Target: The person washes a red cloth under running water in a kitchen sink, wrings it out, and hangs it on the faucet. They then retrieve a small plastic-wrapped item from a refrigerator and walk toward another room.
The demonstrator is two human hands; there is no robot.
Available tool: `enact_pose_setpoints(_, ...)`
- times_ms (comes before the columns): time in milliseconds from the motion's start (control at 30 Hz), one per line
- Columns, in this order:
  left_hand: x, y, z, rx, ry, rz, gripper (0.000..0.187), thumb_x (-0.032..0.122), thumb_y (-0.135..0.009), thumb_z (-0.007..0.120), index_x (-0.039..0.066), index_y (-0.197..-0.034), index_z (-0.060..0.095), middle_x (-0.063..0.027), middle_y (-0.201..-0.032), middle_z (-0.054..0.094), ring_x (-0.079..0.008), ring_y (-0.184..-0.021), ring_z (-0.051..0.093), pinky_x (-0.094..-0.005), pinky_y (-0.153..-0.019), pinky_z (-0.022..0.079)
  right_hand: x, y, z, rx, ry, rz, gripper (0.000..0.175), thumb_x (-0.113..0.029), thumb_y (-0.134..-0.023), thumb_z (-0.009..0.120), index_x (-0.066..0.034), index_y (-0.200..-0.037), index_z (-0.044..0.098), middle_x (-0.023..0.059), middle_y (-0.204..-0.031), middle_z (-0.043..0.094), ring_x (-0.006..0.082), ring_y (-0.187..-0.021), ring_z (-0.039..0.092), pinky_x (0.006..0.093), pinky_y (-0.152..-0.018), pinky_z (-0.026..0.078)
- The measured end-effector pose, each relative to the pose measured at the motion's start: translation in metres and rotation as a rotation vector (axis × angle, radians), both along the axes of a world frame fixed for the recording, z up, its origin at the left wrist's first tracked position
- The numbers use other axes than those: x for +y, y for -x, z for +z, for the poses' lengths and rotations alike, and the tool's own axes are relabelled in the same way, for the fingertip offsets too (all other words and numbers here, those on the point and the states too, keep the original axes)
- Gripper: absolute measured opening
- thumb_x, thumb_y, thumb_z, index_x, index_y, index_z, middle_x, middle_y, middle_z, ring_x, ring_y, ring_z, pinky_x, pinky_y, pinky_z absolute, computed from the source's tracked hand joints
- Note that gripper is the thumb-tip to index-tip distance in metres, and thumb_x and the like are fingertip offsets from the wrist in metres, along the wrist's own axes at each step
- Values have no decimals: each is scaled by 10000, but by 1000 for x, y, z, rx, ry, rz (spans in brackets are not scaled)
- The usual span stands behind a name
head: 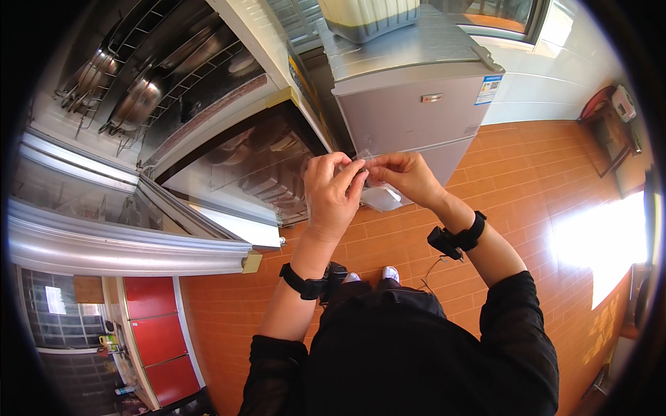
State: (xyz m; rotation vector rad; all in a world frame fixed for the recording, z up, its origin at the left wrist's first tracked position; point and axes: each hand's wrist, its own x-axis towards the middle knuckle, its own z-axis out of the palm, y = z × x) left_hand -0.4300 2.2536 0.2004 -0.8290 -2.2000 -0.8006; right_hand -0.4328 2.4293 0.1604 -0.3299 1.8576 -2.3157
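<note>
Both of my hands meet in front of me, fingertips close together on a clear plastic bag (366, 155). My left hand (333, 190) pinches the film between thumb and fingers, and some of it shows along the wrist. My right hand (407, 176) grips the same film from the other side with thumb and forefinger. Just below the fingers hangs or lies a white item in clear plastic (382, 198); whether it belongs to the same bag is hard to tell. Each wrist carries a black strap with a small device.
At the left stands a cabinet with an open glass door (244, 171) and metal pans (138, 104) on wire racks. A grey refrigerator (406, 104) bears a plastic container (372, 21). Red cupboard doors (156, 333) are at lower left, a wooden stool (611, 127) at far right, over orange floor tiles (499, 192).
</note>
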Motion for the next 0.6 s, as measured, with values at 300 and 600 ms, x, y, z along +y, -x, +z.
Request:
enact_pose_setpoints(300, 2, 10, -17, 96, 161, -54, 127, 57, -729, 689, 40, -852, 663, -42, -790, 621, -216, -727, 594, -320, -646, 494, -5, -12, 3, 438, -463, -204, 145, -43, -830, 624, 3, -961, 664, 141, -794, 662, 242, -719, 653, 301, -629, 498)
enact_pose_setpoints(600, 6, 12, -20, -183, -14, -53, 67, 23, -722, 652, 18, -789, 650, -83, -715, 617, -215, -651, 598, -301, -592, 489, 7, -14, 1, 466, -593, -191, 125, -48, -834, 610, -5, -936, 668, 149, -819, 671, 269, -738, 655, 311, -660, 512)
